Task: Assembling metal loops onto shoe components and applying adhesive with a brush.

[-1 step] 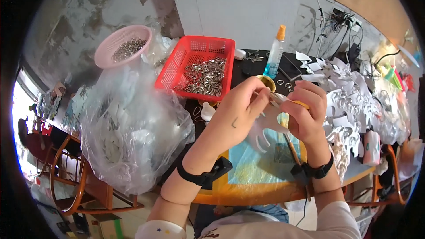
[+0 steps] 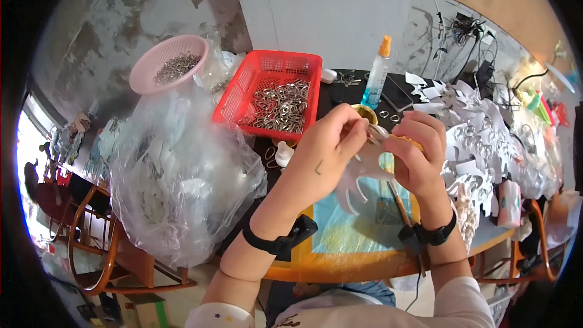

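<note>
Both hands meet above the front of the table. My left hand [image 2: 333, 155] is closed in a pinch at a small metal piece [image 2: 375, 133] that looks like a clasp or ring; the fingers partly cover it. My right hand [image 2: 420, 149] is curled closed on a white cut-out piece [image 2: 381, 167] of thin sheet. Its curved, finger-like strips hang below both hands. By the right fingers shows a bit of orange-yellow [image 2: 414, 142], too covered to name. Under the hands lies a light blue sheet [image 2: 340, 231] on the table.
A red basket [image 2: 233, 106] of metal clasps stands behind my left hand, a pink colander [image 2: 141, 71] of rings farther left. Nearer is a big clear plastic bag [image 2: 182, 188]. A spray bottle [image 2: 375, 82], a phone [image 2: 398, 95] and heaped white cut-outs [image 2: 477, 127] lie behind and right.
The hanging white strips have swung slightly to the left, and the metal piece between the hands shows more. Both hands keep nearly the same place and grip.
</note>
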Demonstrator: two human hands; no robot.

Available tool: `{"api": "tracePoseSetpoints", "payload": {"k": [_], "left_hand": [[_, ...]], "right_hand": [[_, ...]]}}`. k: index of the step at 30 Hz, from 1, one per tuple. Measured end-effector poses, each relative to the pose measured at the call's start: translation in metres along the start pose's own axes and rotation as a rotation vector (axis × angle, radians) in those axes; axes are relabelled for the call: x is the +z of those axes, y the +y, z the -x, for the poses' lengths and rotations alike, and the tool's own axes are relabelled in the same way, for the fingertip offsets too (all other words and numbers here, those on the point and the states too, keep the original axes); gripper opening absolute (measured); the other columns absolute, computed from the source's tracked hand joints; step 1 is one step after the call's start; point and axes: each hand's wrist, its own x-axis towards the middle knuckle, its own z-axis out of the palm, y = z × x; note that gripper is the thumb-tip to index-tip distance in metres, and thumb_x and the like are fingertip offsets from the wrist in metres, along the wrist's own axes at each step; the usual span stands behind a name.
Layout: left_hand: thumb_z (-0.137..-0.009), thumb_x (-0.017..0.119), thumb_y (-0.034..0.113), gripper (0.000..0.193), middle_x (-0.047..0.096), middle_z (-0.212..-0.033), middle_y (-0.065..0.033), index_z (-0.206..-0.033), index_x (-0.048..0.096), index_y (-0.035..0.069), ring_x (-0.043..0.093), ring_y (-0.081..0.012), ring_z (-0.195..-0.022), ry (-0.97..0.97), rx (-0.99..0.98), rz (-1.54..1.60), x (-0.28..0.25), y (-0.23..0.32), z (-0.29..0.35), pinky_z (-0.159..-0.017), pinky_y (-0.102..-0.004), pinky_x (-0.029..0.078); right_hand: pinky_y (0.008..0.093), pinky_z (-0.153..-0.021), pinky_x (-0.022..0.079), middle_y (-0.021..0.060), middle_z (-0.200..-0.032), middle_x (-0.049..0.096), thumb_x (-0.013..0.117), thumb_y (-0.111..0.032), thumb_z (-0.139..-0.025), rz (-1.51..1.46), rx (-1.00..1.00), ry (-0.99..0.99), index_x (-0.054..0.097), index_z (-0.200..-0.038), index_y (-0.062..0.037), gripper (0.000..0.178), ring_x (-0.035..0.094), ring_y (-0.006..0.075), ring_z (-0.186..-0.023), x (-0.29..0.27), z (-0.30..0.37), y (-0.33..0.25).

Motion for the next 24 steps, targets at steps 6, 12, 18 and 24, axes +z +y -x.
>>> {"api": "tracePoseSetpoints", "payload": {"k": [6, 12, 18, 24], "left_hand": [[-0.094, 0.057, 0.009, 0.012, 0.054, -0.071, 0.0036, -0.085, 0.054, 0.001, 0.047, -0.0020, -0.065, 0.176, 0.049, -0.135, -0.001, -0.002, -0.003, -0.060, -0.0197, 0.041], [-0.094, 0.058, 0.010, 0.014, 0.057, -0.072, 0.0014, -0.086, 0.054, 0.000, 0.051, -0.0031, -0.066, 0.139, 0.046, -0.182, 0.003, -0.004, -0.004, -0.060, -0.0203, 0.042], [-0.094, 0.059, 0.012, 0.013, 0.061, -0.075, -0.0001, -0.089, 0.059, 0.000, 0.056, -0.0047, -0.067, 0.122, -0.078, -0.053, 0.005, -0.001, -0.005, -0.059, -0.0216, 0.048], [-0.092, 0.060, 0.017, 0.015, 0.062, -0.078, -0.0004, -0.094, 0.063, 0.002, 0.058, -0.0056, -0.068, 0.094, -0.159, 0.138, -0.001, -0.005, -0.007, -0.059, -0.0209, 0.050]], "right_hand": [[0.0360, -0.071, 0.049, 0.0033, -0.087, 0.064, 0.076, -0.009, -0.065, -0.223, 0.199, -0.193, 0.067, -0.087, -0.0118, 0.024, 0.059, 0.0257, -0.083, -0.014, -0.015, 0.002], [0.0337, -0.064, 0.049, 0.0029, -0.084, 0.064, 0.082, -0.009, -0.061, -0.145, 0.244, 0.014, 0.063, -0.090, -0.0091, 0.035, 0.059, 0.0241, -0.077, 0.002, -0.012, -0.017], [0.0327, -0.064, 0.048, 0.0030, -0.079, 0.062, 0.080, -0.009, -0.061, -0.024, 0.262, -0.065, 0.064, -0.088, -0.0095, 0.031, 0.059, 0.0235, -0.077, 0.003, -0.008, -0.011], [0.0318, -0.068, 0.047, -0.0010, -0.080, 0.062, 0.078, -0.012, -0.061, 0.037, 0.260, -0.085, 0.067, -0.085, -0.0121, 0.026, 0.056, 0.0216, -0.079, 0.003, -0.009, -0.009]]}}
